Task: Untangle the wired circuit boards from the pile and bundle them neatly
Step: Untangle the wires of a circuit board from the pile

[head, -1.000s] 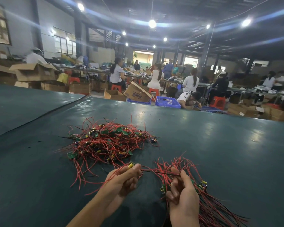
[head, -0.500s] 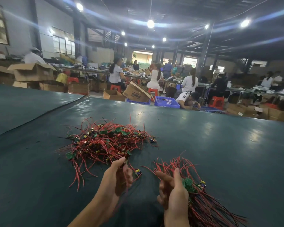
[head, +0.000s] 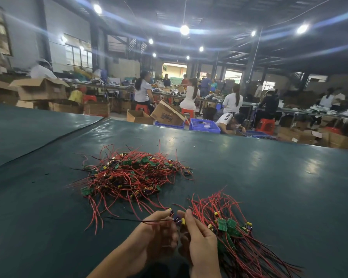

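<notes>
1. The single board [head: 178, 220], the one with the purple and yellow caps, is pinched right between the two sets of fingertips at the near edge of the table [head: 273, 177]. It's in front of the pile and just left of the bundle. Its black lead [head: 125, 219] trails off to the left across the mat.
2. The left hand [head: 155, 237] has its fingers curled, with thumb and forefinger nipping the board end. It's a bit blurred, so I can't tell the exact grip.
3. The right hand [head: 201, 245] pinches the same piece with thumb and forefinger. I can't tell whether its lower fingers also hold the bundle.
4. My take: hold it by the board, not the caps, and draw the lead through the left fingers so it comes out straight.
5. The bundle [head: 237, 243] lies touching the right hand, green boards grouped up by the hand and wires fanning away to the right. I'd lay the new board against those and run its wires the same way, or it'll just knot up again.
6. The pile [head: 133, 175] sits further back, with red strands reaching close to the left hand. Pull slowly. If the black lead is hooked on one of those, I reckon a yank drags the whole heap.
</notes>
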`<state>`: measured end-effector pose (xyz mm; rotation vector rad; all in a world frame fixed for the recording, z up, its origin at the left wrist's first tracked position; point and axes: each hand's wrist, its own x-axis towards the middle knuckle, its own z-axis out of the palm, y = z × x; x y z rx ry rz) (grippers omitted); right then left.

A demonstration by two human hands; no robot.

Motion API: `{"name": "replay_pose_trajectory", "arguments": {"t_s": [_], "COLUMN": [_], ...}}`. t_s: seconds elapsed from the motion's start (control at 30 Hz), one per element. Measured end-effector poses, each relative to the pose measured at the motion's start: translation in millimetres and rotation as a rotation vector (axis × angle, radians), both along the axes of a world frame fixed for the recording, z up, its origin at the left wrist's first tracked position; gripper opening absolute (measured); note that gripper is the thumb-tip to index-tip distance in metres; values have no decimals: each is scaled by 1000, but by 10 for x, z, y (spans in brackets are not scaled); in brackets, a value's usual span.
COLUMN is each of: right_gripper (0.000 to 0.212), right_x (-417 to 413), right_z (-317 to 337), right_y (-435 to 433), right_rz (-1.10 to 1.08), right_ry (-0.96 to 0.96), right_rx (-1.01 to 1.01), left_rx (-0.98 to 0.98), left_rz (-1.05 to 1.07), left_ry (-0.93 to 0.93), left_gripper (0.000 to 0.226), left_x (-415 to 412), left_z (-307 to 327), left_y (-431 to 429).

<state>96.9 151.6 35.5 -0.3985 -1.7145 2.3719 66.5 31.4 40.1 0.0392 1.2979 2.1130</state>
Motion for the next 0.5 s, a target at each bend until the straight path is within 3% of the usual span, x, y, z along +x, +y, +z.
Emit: {"name": "replay_pose_trajectory", "arguments": {"t_s": [0.17, 0.27, 0.5], "right_gripper": [17, 17, 29], "right_x": [-8, 19, 52], "right_z": [-23, -15, 4], "right_y": [-8, -18, -49], "right_rz": [-65, -39, -4], "right_ry": [54, 127, 200], "right_rx": [-37, -3, 127], "left_rx": [-228, -214, -188], "left_rz": [48, 12, 176], "left_ry": [210, 369, 365], "left_gripper": [27, 18, 50], "left_x": [45, 69, 79], "left_z": [-53, -26, 6], "left_y": [121, 101, 87]}}
